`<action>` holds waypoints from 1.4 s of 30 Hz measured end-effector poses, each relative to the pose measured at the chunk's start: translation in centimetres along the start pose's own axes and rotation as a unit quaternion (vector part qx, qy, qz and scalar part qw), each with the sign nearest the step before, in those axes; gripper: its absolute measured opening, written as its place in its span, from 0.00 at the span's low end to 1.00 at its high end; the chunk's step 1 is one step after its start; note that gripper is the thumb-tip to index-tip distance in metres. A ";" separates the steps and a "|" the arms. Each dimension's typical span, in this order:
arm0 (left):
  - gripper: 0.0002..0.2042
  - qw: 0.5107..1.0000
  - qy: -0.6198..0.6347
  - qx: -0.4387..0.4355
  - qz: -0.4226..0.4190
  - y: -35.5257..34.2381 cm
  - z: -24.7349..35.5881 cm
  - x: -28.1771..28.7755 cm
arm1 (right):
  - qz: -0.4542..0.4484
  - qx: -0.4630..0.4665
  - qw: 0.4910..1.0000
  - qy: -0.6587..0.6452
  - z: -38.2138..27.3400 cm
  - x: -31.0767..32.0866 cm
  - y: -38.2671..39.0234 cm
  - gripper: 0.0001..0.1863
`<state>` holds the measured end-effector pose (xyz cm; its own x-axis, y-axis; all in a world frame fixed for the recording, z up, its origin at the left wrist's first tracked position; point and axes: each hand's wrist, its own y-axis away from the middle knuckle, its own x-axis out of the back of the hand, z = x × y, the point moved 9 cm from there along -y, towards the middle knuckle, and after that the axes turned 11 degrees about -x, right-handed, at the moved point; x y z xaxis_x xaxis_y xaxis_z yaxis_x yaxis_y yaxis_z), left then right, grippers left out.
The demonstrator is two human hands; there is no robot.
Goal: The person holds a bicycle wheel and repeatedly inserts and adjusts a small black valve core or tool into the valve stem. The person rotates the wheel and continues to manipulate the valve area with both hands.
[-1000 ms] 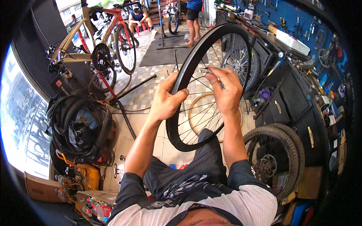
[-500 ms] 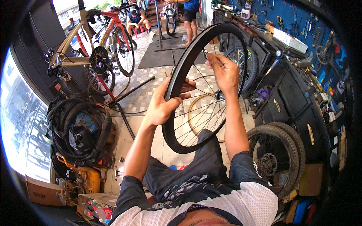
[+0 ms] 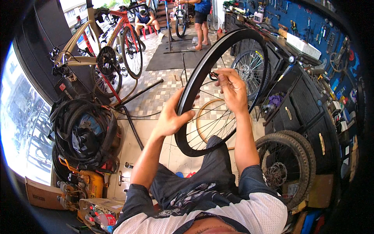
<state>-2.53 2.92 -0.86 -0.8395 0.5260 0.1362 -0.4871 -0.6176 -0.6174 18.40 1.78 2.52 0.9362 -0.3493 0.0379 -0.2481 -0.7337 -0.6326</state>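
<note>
Dark spoked wheel [image 3: 200, 67] held tilted, centre frame: your left hand [image 3: 170, 117] grips its edge, while your right hand [image 3: 233, 91], lower than half a second ago, pinches possibly a small dark tool [image 3: 213, 75], shifting your working spot down the wheel.

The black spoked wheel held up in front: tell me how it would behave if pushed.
The black spoked wheel would probably roll if stood on edge, given its round outline. It is likely light for its size, being mostly open space crossed by thin spokes. Its deep, continuous rim should feel stiff.
</note>
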 end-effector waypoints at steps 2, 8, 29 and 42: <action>0.30 0.998 -0.048 0.030 -0.014 -2.2 2.1 0.1 | -0.020 -0.045 0.999 -0.006 -0.2 -0.4 0.8 0.15; 0.19 0.994 -0.059 0.065 -0.058 -4.6 3.3 -1.7 | -0.005 -0.112 0.985 -0.133 1.2 -0.8 1.2 0.16; 0.20 0.995 -0.089 0.030 -0.028 -4.8 2.8 -1.6 | 0.097 -0.055 0.993 -0.046 2.8 0.0 0.6 0.19; 0.19 0.998 -0.060 0.003 0.003 -5.2 3.0 -1.5 | 0.069 0.017 0.997 0.038 1.6 -0.9 1.6 0.22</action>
<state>0.56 3.63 4.46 -0.8652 0.4486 0.2243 -0.4828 -0.6241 -0.6143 17.54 1.90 0.25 0.8720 -0.4894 0.0056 -0.3637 -0.6556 -0.6618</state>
